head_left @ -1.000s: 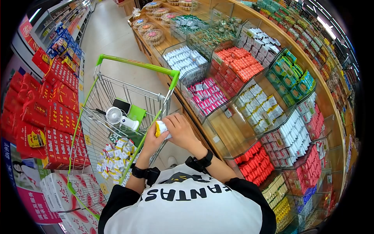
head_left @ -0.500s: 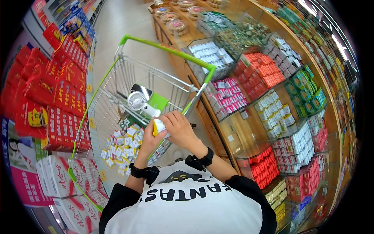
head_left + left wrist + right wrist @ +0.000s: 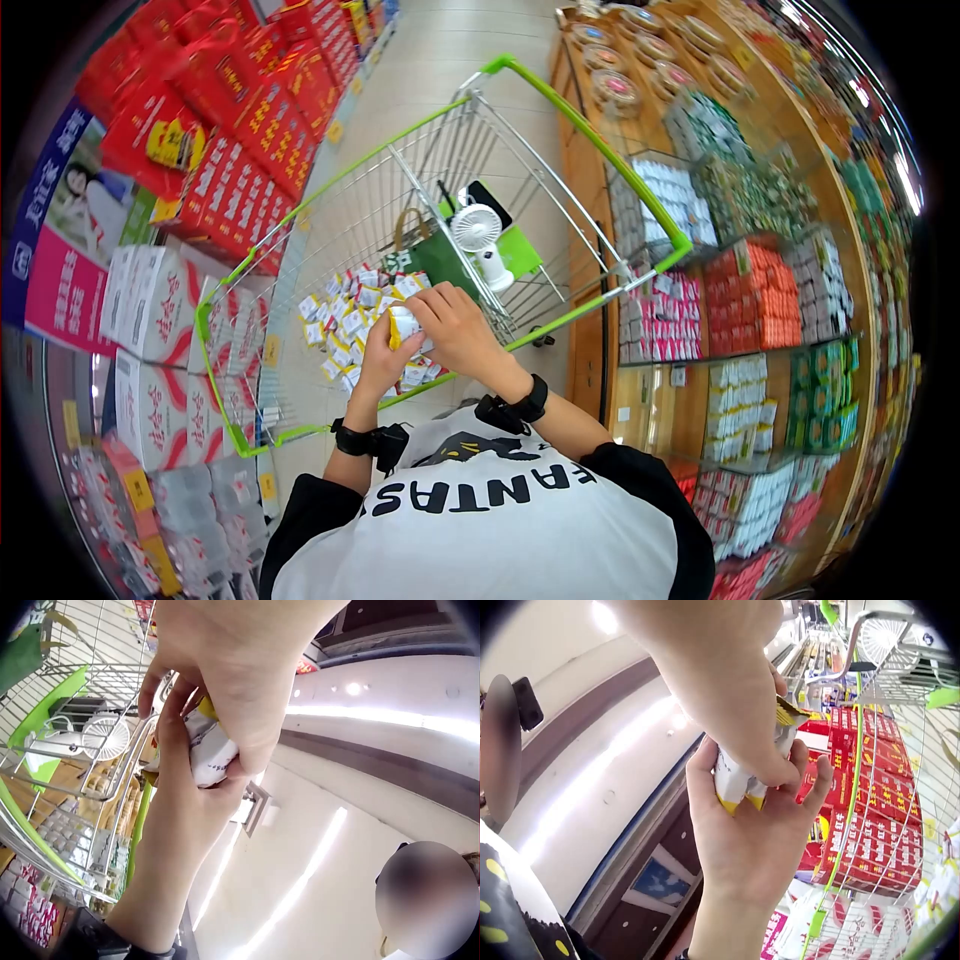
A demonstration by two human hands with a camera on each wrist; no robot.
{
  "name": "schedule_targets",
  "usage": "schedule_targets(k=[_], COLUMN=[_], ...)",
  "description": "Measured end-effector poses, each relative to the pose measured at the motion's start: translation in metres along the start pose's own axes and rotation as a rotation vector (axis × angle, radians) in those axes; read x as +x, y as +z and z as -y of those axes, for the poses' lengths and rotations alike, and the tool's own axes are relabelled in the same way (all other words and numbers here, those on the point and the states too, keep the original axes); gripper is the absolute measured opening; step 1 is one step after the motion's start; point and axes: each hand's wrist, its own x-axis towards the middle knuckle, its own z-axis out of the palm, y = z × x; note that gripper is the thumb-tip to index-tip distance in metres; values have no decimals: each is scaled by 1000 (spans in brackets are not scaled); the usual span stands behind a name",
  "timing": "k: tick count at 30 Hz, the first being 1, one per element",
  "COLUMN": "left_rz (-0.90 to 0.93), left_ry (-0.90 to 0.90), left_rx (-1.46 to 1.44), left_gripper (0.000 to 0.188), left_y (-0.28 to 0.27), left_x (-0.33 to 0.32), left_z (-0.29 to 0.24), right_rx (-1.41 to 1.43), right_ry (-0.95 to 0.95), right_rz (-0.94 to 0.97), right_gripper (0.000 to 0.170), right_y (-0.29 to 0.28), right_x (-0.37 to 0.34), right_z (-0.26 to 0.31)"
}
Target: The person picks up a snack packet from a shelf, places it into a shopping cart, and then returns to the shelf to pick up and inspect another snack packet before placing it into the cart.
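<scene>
White-and-yellow snack packets are held between my two hands, in front of my chest beside the cart. My left hand grips them from below and the side, its thumb along the wrapper. Over their top curl the fingers of my right hand, covering much of the wrappers. In the right wrist view yellow corners of the packets show against the left palm; how many are held I cannot tell. Beyond the hands, a pile of similar small packets lies in the shopping cart.
A white handheld fan, a black phone and a dark green bag also lie in the cart. Red drink boxes and white cartons line the left. Clear bins of wrapped snacks fill the wooden shelving at right.
The head view has turned, so the cart and shelves appear farther right. My hands keep their hold on the packets and now overlap the pile in the cart.
</scene>
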Motion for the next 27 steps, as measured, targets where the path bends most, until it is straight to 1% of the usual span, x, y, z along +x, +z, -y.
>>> schedule_targets(k=[2, 5, 7, 8, 9, 11, 12, 14, 18, 20, 24, 26, 27], left_rz=[-73, -148, -169, -201, -220, -242, -254, -264, -327, -333, -405, -532, -539], left_ry=[-6, -27, -138, -143, -144, -165, -165, -204, -196, -255, -285, -323, -323], left_rx=[-4, 44, 86, 81, 84, 30, 32, -60, -107, -183, -204, -320, -321], left_gripper=[37, 35, 32, 30, 30, 30, 30, 31, 34, 34, 30, 27, 27], left_y=[-6, -13, -18, -18, -18, -19, -19, -19, -19, -21, -18, -17, -17], left_x=[-4, -12, -15, -17, -19, -20, -21, -24, -26, -26, -22, -20, -20], left_z=[0, 0, -1, 0, 0, 2, 4, 7, 13, 17, 27, 34, 33], right_rx=[15, 59, 76, 71, 84, 61, 68, 54, 55, 76, 69, 122, 126], right_ry=[-34, -101, -127, -137, -150, -161, -171, -216, -269, -273, -298, -318, -323], right_rz=[56, 79, 138, 184, 190, 249, 252, 245, 268, 363, 364, 293, 296], right_gripper=[56, 58, 59, 60, 60, 60, 60, 59, 59, 57, 60, 63, 63], right_y=[5, 16, 21, 24, 26, 31, 33, 38, 44, 45, 45, 41, 42], right_x=[6, 13, 16, 17, 18, 20, 20, 20, 23, 25, 26, 29, 29], right_z=[1, -1, -3, -4, -5, -8, -10, -12, -18, -21, -27, -30, -32])
